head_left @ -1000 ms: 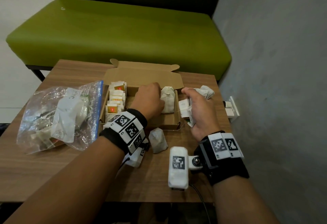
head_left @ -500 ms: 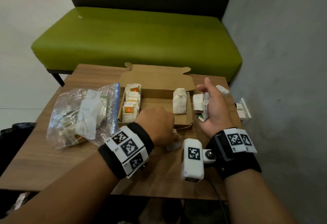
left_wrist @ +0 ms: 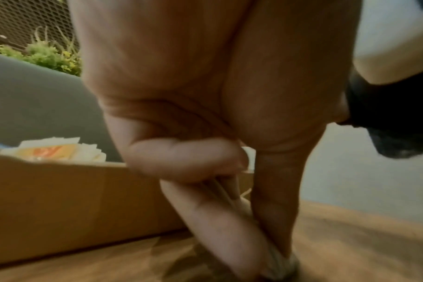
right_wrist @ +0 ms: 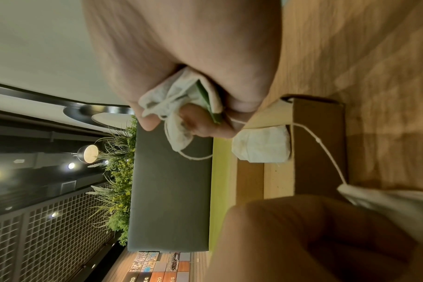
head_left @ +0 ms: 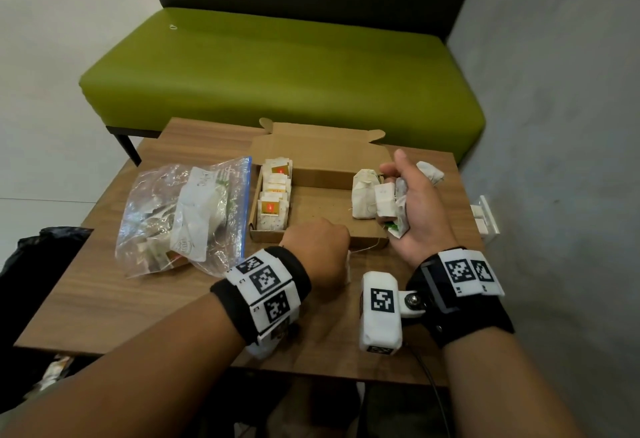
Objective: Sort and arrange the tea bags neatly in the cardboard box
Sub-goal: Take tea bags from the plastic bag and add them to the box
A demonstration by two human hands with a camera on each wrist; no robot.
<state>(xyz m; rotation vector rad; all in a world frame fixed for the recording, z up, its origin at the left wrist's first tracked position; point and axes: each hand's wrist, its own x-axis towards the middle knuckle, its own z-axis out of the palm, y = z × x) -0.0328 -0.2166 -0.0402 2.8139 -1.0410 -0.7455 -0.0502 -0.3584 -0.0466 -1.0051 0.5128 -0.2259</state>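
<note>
The open cardboard box [head_left: 360, 242] lies mid-table. A row of tea bags with orange tags [head_left: 274, 195] stands along its left wall, and one plain white tea bag [head_left: 362, 195] leans at its right wall. My left hand [head_left: 320, 249] is down on the table just in front of the box. Its fingers [left_wrist: 229, 238] pinch a white tea bag [left_wrist: 281, 262] that lies there. My right hand [head_left: 412, 209] hovers over the box's right edge and grips a bunch of tea bags [head_left: 389, 203]. A thin string [right_wrist: 326, 150] runs from that bunch to the bag in my left hand.
A clear zip bag [head_left: 187, 216] holding more tea bags lies left of the box. One loose tea bag [head_left: 431, 172] sits behind my right hand. A green bench [head_left: 277, 67] stands beyond the wooden table [head_left: 138, 299], with a grey wall [head_left: 554, 126] close on the right.
My left hand has come out of the box toward me and taken hold of the tea bag lying in front of it. My right hand has turned more upright, still holding its bunch.
</note>
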